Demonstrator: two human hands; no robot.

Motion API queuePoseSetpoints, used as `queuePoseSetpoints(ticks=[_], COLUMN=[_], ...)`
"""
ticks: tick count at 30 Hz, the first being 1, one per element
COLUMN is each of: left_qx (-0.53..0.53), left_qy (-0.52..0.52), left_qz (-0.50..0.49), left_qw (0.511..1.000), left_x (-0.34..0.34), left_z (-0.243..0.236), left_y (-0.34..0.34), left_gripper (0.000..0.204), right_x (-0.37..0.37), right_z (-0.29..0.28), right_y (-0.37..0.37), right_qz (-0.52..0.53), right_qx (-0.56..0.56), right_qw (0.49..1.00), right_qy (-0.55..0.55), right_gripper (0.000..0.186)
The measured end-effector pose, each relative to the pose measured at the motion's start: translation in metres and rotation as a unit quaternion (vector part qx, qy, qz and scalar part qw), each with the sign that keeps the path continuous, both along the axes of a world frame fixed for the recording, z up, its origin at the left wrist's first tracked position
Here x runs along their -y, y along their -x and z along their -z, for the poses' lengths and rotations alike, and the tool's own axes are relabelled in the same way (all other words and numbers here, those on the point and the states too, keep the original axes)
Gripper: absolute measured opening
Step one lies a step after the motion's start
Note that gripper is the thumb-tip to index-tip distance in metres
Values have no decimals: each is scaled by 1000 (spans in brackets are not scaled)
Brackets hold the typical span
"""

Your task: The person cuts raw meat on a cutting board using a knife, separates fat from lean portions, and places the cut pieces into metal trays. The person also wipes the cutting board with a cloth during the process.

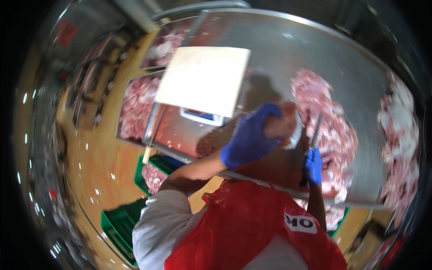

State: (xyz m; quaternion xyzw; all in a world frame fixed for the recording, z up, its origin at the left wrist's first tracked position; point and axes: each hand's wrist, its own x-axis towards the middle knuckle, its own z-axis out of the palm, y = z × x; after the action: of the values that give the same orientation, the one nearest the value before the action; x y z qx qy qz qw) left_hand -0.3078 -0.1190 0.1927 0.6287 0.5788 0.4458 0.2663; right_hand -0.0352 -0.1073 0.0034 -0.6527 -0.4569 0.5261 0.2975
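In a blue glove, my left hand (254, 137) is curved around a piece of raw meat (282, 121) just above the metal table (288, 49). The meat is smeared by motion, with a pale strip (294, 135) along its right side. My right hand (313, 167), also gloved in blue, grips a knife (317, 128) with its blade pointing away from me. Under and beside the blade lies a long heap of pink meat pieces (333, 135). The knife's handle is mostly hidden in my fist.
A white square board (204, 78) stands left of my hands, above a device with a small display (202, 117). Metal trays of meat (140, 105) lie farther left. Green crates (121, 227) sit below the table edge. Another meat pile (398, 135) lines the right side.
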Motion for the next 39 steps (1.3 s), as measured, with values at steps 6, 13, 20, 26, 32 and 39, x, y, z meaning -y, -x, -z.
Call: queuePoseSetpoints(ticks=[6, 13, 20, 26, 32, 39], left_qx=[153, 105, -403, -254, -25, 133], left_qy=[61, -9, -202, -156, 161, 365], left_qz=[7, -28, -432, 9, 188, -2], left_qw=[986, 994, 781, 955, 969, 922], left_x=[32, -6, -106, -224, -268, -331], left_z=[14, -75, -198, -75, 146, 266], left_y=[28, 164, 359, 193, 38, -30], left_gripper=[49, 38, 55, 38, 38, 31], right_x=[21, 56, 68, 76, 73, 93], right_z=[121, 68, 89, 124, 55, 67], right_y=[-76, -93, -140, -129, -118, -125], right_qz=[-122, -77, 104, 124, 211, 267], right_qx=[267, 163, 84, 181, 91, 89], right_qw=[951, 977, 991, 949, 957, 946], right_qy=[-100, -112, -28, -227, -175, -161], right_gripper=[23, 10, 41, 26, 14, 20])
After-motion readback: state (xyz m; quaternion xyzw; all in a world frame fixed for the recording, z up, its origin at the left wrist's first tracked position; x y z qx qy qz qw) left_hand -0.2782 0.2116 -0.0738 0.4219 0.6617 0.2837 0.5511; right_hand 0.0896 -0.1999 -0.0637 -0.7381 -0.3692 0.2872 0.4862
